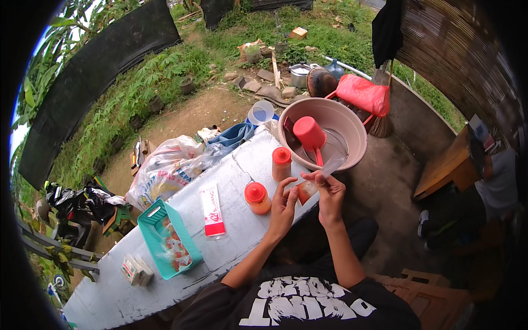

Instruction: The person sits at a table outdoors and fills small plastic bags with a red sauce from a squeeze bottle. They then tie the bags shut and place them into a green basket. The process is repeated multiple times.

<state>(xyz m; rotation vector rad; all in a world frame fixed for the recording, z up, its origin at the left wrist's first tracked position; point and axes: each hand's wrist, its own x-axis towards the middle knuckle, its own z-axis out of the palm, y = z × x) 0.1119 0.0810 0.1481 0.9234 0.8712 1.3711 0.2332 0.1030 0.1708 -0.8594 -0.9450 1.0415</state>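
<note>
My right hand [331, 196] pinches the top of a small clear plastic bag [306, 192] with red-orange sauce in its bottom. Close to the bag's other side is my left hand [283, 210], fingers curled and apart; whether it touches the bag is hard to tell. Two squeeze bottles with red caps, one [282, 165] behind my left hand and one [258, 199] to its left, stand on the grey table [173, 297]. A printed pack of plastic bags [213, 211] lies farther left. Small filled bags [178, 251] sit inside a turquoise plastic basket [190, 243].
A pink basin [359, 136] holding a red dipper [308, 133] stands at the table's far right end. Small boxes [136, 270] sit at the left. A large plastic sack [167, 169] rests along the far edge. A person [501, 181] sits at a wooden table [447, 163] on the right.
</note>
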